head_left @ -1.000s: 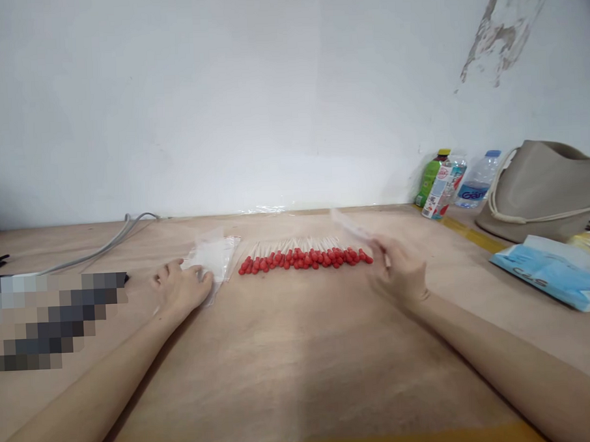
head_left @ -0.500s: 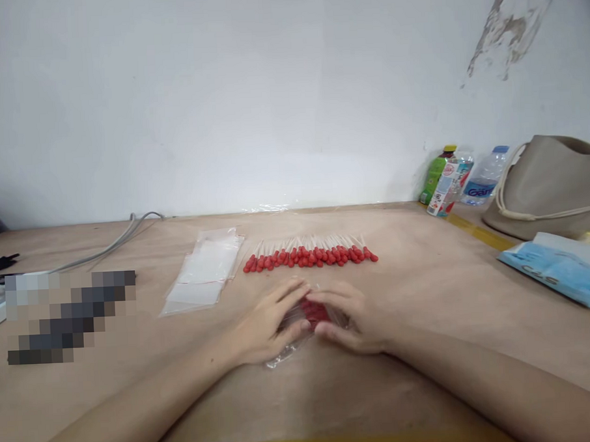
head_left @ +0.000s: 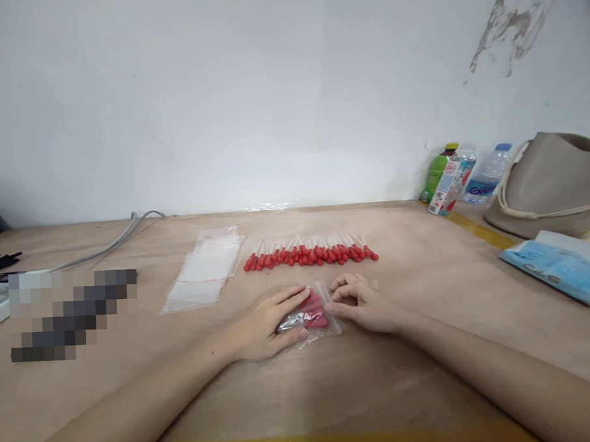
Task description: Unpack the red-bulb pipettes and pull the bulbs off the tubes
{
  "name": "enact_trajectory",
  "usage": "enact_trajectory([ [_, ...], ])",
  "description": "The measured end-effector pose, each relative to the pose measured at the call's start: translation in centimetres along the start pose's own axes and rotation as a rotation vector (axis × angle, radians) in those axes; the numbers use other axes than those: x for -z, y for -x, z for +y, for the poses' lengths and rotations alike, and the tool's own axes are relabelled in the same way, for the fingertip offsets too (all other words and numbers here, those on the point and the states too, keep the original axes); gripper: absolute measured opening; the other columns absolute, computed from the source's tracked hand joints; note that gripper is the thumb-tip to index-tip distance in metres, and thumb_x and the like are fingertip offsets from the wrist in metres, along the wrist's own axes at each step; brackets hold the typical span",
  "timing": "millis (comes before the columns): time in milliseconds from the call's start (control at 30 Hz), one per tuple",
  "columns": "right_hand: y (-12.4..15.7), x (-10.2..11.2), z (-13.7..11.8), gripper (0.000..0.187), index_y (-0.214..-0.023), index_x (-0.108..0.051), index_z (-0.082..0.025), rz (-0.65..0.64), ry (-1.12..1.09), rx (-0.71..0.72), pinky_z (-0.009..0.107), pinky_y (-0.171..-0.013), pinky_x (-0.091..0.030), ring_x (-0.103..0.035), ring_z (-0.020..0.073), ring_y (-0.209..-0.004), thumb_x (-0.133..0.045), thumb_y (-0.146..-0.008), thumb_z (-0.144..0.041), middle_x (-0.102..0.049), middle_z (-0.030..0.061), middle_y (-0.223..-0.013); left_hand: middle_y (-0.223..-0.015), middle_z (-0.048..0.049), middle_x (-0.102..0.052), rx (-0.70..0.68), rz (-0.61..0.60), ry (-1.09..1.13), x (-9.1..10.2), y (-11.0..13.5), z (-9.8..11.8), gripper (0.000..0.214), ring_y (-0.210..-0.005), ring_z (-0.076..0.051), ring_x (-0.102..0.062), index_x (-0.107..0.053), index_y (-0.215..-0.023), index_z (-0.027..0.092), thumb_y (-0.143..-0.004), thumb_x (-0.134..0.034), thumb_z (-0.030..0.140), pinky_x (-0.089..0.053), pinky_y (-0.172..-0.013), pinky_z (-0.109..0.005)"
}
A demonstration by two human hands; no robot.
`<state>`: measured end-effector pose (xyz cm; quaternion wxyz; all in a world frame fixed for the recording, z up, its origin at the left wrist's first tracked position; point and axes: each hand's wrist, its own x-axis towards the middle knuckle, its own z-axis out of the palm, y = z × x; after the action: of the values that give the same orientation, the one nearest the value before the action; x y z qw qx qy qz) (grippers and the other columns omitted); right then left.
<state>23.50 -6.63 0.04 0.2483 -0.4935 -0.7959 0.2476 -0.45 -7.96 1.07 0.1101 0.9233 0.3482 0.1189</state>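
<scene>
Fingers (head_left: 292, 295) of left hand (head_left: 263, 326): held together, laid flat on small clear bag (head_left: 313, 318) holding red pieces, mid-desk (head_left: 302, 390). Fingers of right hand (head_left: 364, 304): pinching the small clear bag's right edge. Row of red-tipped sticks (head_left: 309, 255), stack of empty bags (head_left: 204, 272): toward far edge.

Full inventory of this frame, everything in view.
small bag: 1, clear, red contents, between the hands
red-tipped sticks: one row, uncounted, behind small bag
empty bags: stack, clear, left of sticks
cable: 1, grey, back left
bottles: 3, green, labelled, blue-capped, back right
handbag: 1, beige, right
pack: 1, blue, right edge
table: 1, tan
left hand: grip on small bag
right hand: pinches small bag's edge
</scene>
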Motion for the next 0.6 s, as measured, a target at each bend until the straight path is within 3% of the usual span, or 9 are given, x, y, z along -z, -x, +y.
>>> enact_trajectory([
  [200, -0.5, 0.0, -0.6, 0.015, -0.067, -0.068, -0.026, -0.031, -0.088, -0.142, 0.045, -0.092, -0.019, -0.049, 0.0222, -0.098, -0.06, -0.071, -0.038, -0.058, -0.0013, -0.1, -0.135, -0.011, -0.039, -0.051, 0.099, 0.01, 0.4, -1.0, 0.2, 0.048, -0.122, -0.022, -0.039, -0.035, -0.132, 0.021, -0.087, -0.044, 0.036, -0.038, -0.099, -0.04],
  [333, -0.7, -0.1, -1.0, 0.019, -0.065, -0.068, -0.023, -0.031, -0.079, -0.182, 0.043, -0.09, -0.018, -0.048, 0.0226, -0.099, -0.061, -0.07, -0.041, -0.058, -0.0009, -0.099, -0.122, -0.0091, -0.05, -0.186, 0.234, -0.023, 0.2, -2.9, 0.0, 0.034, -0.111, -0.018, -0.047, -0.048, -0.123, 0.021, -0.09, -0.039, 0.022, -0.041, -0.094, -0.035],
  [600, -0.6, -0.3, -1.1, 0.029, -0.059, -0.066, -0.021, -0.038, -0.058, -0.177, 0.041, -0.089, -0.018, -0.046, 0.0209, -0.097, -0.059, -0.069, -0.048, -0.057, -0.0003, -0.096, -0.102, -0.0052, -0.063, -0.452, 0.302, -0.139, -0.8, -5.7, -1.1, 0.021, -0.089, -0.014, -0.059, -0.062, -0.097, 0.019, -0.087, -0.043, 0.017, -0.046, -0.076, -0.025],
])
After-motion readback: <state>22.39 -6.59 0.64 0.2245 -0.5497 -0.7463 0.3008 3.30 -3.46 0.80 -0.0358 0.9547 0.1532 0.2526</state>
